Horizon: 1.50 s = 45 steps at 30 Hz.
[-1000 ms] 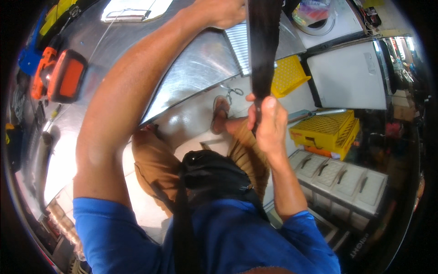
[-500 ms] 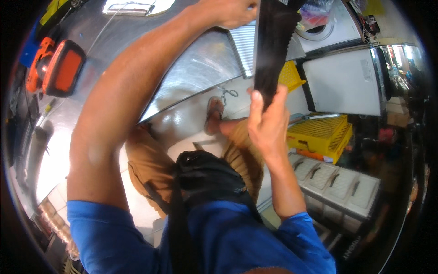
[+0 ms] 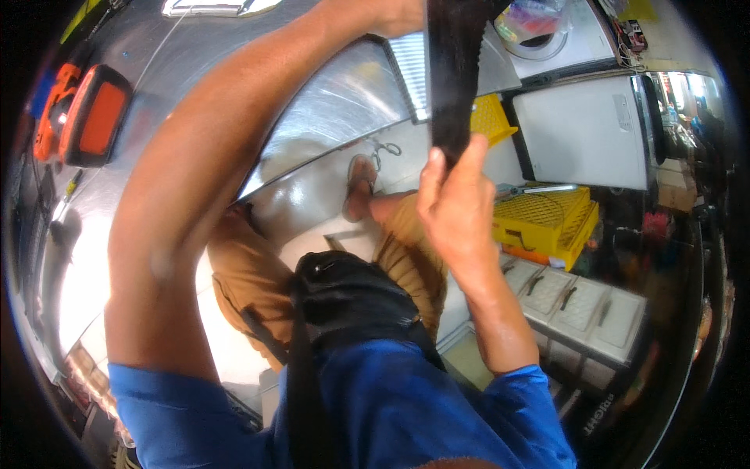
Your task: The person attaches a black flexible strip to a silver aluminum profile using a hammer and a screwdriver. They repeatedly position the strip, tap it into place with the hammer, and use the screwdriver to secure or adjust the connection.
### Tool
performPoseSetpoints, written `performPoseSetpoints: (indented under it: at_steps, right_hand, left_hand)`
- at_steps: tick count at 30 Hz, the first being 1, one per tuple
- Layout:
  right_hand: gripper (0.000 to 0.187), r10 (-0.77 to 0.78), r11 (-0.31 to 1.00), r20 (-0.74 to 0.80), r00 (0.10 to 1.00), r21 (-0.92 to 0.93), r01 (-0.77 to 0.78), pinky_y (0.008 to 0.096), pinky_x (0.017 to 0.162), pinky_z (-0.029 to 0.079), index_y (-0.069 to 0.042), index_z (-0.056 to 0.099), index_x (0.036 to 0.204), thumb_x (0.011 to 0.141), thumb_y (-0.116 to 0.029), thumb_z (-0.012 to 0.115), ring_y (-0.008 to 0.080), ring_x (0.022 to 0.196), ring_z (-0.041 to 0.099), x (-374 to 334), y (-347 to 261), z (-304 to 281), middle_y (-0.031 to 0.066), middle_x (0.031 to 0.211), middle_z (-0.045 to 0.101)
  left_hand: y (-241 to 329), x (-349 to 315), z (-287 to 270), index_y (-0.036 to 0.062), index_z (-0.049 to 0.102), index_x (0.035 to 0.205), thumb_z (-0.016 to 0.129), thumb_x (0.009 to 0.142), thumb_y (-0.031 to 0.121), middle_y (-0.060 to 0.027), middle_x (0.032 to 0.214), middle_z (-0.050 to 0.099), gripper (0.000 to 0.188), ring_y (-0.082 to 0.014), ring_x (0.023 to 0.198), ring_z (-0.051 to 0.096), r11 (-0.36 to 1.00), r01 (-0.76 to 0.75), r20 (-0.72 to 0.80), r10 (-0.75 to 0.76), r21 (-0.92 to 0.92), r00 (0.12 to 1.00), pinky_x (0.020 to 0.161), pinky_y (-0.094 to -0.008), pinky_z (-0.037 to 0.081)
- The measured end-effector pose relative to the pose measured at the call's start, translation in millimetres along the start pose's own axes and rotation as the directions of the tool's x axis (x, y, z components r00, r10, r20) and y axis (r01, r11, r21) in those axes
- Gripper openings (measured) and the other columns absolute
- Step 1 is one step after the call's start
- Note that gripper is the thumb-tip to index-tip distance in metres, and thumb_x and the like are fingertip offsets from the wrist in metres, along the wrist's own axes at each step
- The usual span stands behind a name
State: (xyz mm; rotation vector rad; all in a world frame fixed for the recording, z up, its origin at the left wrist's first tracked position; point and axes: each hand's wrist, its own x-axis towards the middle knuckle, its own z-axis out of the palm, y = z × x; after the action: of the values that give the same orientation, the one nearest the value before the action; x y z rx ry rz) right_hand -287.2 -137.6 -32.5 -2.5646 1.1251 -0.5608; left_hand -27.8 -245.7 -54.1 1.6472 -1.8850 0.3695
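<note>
The right hand (image 3: 459,207) now closes over the dark toothed strip's (image 3: 451,82) near end, probably steadying it; the left hand's (image 3: 400,17) grip, farther off, I can't tell.

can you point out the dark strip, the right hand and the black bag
Dark strip (image 3: 451,86): head view, midway along its visible length
Right hand (image 3: 459,199): head view, middle of the hand
Black bag (image 3: 353,297): head view, middle of its body

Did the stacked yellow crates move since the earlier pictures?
No; against the white drawers beside them, the stacked yellow crates show no shift in any direction.
</note>
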Motion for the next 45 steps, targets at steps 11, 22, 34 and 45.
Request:
performPoseSetpoints:
  at_steps: [11,22,34,45]
  right_hand:
    - [0.024,-0.022,1.000,0.048,0.999,-0.001,0.022,0.0533,0.054,0.052,0.003,0.041,0.111,0.098,-0.007,0.058,0.0476,0.064,0.067,8.5,-2.7,-5.4,0.0257,0.069,0.065]
    - [0.029,0.082,0.985,-0.024,0.996,0.157,-0.077,0.0492,0.059,0.052,0.002,0.043,0.122,0.101,-0.011,0.059,0.0443,0.070,0.070,-3.8,15.2,15.2,0.0244,0.076,0.066]
    - [0.031,0.038,0.983,-0.063,0.997,0.179,-0.026,0.0485,0.060,0.053,0.003,0.041,0.122,0.100,-0.009,0.059,0.0417,0.069,0.070,1.2,16.5,16.8,0.0228,0.074,0.067]
    - [0.029,0.015,0.999,0.105,0.994,0.045,-0.020,0.0493,0.055,0.054,0.004,0.041,0.117,0.100,-0.011,0.060,0.0428,0.067,0.072,11.7,4.0,-10.8,0.0212,0.070,0.067]
  left_hand:
    - [8.1,-3.9,-12.3,0.0140,0.073,0.103,0.060,0.087,0.035,-0.0110,0.108,0.068,0.029,-0.0305,0.115,0.063,0.993,0.111,0.104,-0.114,0.037,0.988,0.106,-0.0621,0.040]
    - [13.2,6.5,-4.9,0.0097,0.075,0.099,0.059,0.088,0.033,-0.0119,0.106,0.070,0.030,-0.0318,0.117,0.061,0.983,0.184,0.091,-0.184,0.011,0.979,0.108,-0.0673,0.037]
    - [17.8,2.9,-19.7,0.0119,0.075,0.097,0.062,0.086,0.034,-0.0095,0.109,0.070,0.028,-0.0302,0.118,0.061,0.981,0.173,0.135,-0.160,-0.089,0.978,0.108,-0.0682,0.037]
    - [3.7,-5.6,-0.6,0.0113,0.077,0.091,0.060,0.086,0.036,-0.0112,0.109,0.071,0.031,-0.0300,0.117,0.062,0.993,0.116,-0.007,-0.116,-0.025,0.993,0.106,-0.0689,0.038]
